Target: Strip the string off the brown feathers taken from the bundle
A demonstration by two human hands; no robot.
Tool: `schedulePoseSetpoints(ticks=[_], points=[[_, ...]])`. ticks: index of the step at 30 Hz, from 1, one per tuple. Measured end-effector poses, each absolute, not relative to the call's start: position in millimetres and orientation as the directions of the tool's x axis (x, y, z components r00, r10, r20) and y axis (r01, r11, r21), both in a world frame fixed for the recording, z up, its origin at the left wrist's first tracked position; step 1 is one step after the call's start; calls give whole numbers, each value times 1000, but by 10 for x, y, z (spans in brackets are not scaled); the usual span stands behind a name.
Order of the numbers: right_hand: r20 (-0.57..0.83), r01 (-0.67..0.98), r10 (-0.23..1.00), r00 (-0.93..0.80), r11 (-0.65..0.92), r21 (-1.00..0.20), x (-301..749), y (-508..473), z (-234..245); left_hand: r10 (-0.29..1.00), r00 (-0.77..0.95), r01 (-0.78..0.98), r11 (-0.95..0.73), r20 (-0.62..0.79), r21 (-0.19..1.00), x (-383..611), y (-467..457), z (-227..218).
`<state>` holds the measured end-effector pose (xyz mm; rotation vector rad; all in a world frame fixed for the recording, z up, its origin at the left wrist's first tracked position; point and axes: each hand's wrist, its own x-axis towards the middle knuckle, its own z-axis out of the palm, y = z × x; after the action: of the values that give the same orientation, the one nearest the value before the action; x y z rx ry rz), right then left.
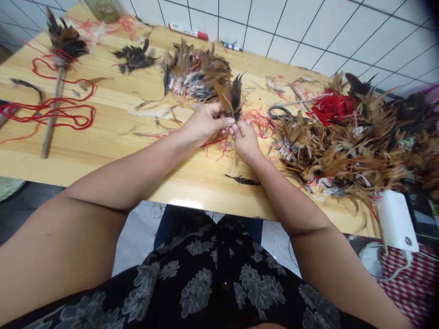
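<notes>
Over the middle of the wooden table [192, 176], my left hand [207, 122] and my right hand [245, 137] meet, fingertips pinched together. Between them stands a small bunch of brown and black feathers [235, 98], its tips pointing away from me. Both hands are closed on its lower end; the stems there are mostly hidden by my fingers. Just behind lies a heap of brown feather bunches [202, 68] with pale bases. Red thread scraps [222, 145] lie beneath my hands. A single black feather [243, 180] rests near the table's front edge, close to my right forearm.
A feather-topped stick [55, 109] and looped red cord [78, 114] lie at left. Black feathers [133, 57] and a red marker [188, 32] are farther back. At right spreads a large feather pile [329, 151] with a red thread bundle [332, 107] and a white power bank [398, 221].
</notes>
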<state>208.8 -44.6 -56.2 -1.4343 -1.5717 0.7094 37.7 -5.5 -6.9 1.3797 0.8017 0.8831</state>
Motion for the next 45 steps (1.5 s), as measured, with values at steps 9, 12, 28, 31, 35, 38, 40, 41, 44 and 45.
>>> schedulePoseSetpoints(ticks=[9, 12, 28, 31, 35, 38, 40, 41, 44, 45], points=[[298, 484, 952, 73, 227, -845, 2052, -514, -524, 887, 458, -100, -13, 58, 995, 373, -7, -37], [289, 447, 950, 119, 209, -870, 2064, -524, -474, 889, 452, -93, -30, 69, 995, 369, 39, -37], [216, 266, 975, 55, 194, -944, 2129, -440, -474, 860, 510, -73, 29, 13, 997, 312, -22, 196], [154, 201, 984, 90, 133, -970, 2216, -380, -518, 902, 428, 110, -111, 53, 988, 222, 91, 224], [106, 144, 988, 116, 89, -986, 2321, -289, -572, 887, 441, 536, -379, 132, 754, 87, 262, 162], [101, 143, 989, 112, 84, -986, 2339, -256, -605, 859, 486, 622, -468, 159, 628, 65, 276, 113], [102, 159, 990, 98, 85, -984, 2336, -251, -618, 859, 499, 667, -464, 113, 583, 95, 227, 108], [103, 162, 991, 88, 88, -983, 2335, -251, -621, 863, 500, 696, -454, 79, 556, 115, 194, 114], [105, 117, 992, 76, 96, -989, 2335, -257, -617, 844, 536, 744, -464, -13, 480, 161, 99, 148], [104, 85, 991, 83, 97, -992, 2333, -261, -611, 831, 556, 744, -480, -32, 465, 167, 75, 160]])
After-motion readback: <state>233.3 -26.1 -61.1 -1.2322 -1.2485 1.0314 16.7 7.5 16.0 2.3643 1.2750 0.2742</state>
